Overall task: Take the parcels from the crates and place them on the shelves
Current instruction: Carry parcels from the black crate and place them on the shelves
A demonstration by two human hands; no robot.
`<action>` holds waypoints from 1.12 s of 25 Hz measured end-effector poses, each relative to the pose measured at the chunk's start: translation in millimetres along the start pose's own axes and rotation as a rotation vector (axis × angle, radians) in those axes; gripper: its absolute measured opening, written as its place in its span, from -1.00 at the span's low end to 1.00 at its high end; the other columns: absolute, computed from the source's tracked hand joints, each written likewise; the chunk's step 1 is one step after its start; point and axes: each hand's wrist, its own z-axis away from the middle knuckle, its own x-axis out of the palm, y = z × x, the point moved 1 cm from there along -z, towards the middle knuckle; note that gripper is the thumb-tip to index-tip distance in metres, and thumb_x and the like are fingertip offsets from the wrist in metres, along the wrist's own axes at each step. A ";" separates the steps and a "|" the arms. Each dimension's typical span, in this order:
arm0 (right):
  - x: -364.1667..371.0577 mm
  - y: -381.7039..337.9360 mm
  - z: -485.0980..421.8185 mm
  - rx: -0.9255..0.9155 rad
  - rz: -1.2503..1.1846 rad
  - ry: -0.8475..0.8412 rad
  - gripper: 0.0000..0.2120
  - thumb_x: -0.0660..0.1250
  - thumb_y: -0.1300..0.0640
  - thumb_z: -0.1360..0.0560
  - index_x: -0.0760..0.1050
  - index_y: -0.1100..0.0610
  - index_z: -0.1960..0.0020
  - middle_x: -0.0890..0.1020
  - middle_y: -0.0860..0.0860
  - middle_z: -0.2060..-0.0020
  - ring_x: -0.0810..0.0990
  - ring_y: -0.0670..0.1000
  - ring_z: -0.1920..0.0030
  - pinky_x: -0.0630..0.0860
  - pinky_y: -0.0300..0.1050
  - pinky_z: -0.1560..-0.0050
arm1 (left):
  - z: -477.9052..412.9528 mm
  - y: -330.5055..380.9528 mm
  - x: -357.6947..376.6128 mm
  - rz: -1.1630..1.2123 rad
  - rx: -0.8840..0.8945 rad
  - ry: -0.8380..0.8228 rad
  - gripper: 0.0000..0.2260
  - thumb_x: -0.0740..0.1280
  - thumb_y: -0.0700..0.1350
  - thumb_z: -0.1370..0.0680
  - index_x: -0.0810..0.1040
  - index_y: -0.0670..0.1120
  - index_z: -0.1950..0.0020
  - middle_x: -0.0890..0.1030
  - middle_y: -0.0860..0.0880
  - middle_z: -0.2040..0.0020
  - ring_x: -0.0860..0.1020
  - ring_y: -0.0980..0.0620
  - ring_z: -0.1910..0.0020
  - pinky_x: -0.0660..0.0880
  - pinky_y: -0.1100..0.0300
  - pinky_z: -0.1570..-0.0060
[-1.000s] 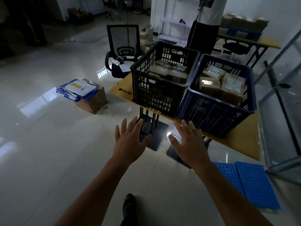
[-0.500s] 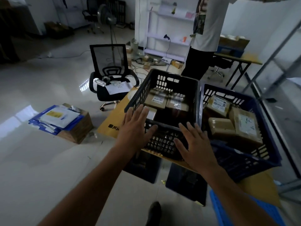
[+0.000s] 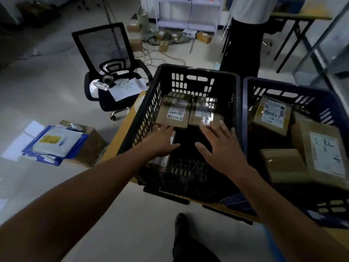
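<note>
yellow table [image 3: 120, 137] carries two crates side by side: black crate [image 3: 198, 76] on the left, blue crate [image 3: 283, 86] on the right. mesh office chair [image 3: 105, 53] stands just past the table's far left corner; a standing person [image 3: 243, 44] is behind the crates. boxed parcels [image 3: 272, 116] fill the blue crate. in the black crate, labelled parcel [image 3: 175, 112] and taped parcel [image 3: 204, 112] lie against the far wall. your left hand [image 3: 162, 140], fingers straight and spread, touches the labelled parcel's near edge, its forearm crossing the crate's left wall. your right hand [image 3: 221, 146], also spread and gripping nothing, reaches the taped parcel.
</note>
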 end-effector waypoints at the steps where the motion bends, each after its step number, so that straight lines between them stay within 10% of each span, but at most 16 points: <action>1: 4.9 1.7 -9.3 -0.002 -0.008 -0.022 -0.31 -0.12 -0.37 -0.61 -0.03 -0.14 -0.68 0.03 0.00 -0.67 -0.16 0.08 -0.66 -0.21 0.24 -0.61 | -14.3 -2.1 6.7 0.009 -0.017 -0.052 -0.18 0.17 0.36 -0.60 -0.07 -0.05 -0.68 -0.09 -0.05 -0.69 -0.07 -0.23 -0.64 0.09 -0.20 -0.57; 11: 47.5 11.0 -41.3 0.149 -0.047 -0.205 -0.34 -0.08 -0.38 -0.62 -0.04 -0.19 -0.66 0.01 -0.03 -0.67 -0.24 0.04 -0.65 -0.23 0.24 -0.59 | -45.5 -21.2 55.3 0.344 -0.169 -0.137 -0.02 0.43 0.26 -0.50 -0.23 0.21 -0.64 -0.40 0.00 -0.62 -0.05 -0.34 -0.61 0.25 -0.18 -0.46; 17: 47.4 11.8 -42.7 0.240 -0.152 -0.236 -0.33 -0.02 -0.40 -0.61 -0.02 -0.21 -0.66 0.03 -0.06 -0.67 -0.20 0.02 -0.65 -0.21 0.21 -0.59 | -35.8 -9.3 34.2 0.703 -0.178 -0.011 0.09 0.57 0.21 -0.37 -0.09 0.12 -0.65 0.22 -0.17 -0.55 0.36 -0.18 -0.44 0.41 0.04 -0.25; 25: 24.6 -4.3 -37.1 0.230 -0.823 -0.199 -0.15 0.14 -0.67 -0.32 0.02 -0.50 -0.54 0.04 -0.19 -0.65 0.08 -0.07 -0.62 0.20 0.03 -0.53 | -9.4 13.8 -12.6 1.161 -0.015 0.003 0.13 0.61 0.29 -0.25 0.05 0.13 -0.66 0.22 -0.05 -0.63 0.29 -0.10 -0.54 0.33 -0.06 -0.45; 28: 12.8 -2.3 -37.5 0.215 -0.954 -0.136 -0.10 0.33 -0.57 -0.33 -0.01 -0.49 -0.55 0.07 -0.22 -0.62 0.23 0.03 -0.58 0.43 0.17 -0.45 | -0.9 20.4 -26.9 1.321 0.056 0.021 -0.17 0.55 0.14 -0.39 0.20 0.26 -0.57 0.48 -0.06 -0.42 0.62 0.00 -0.23 0.64 -0.03 -0.09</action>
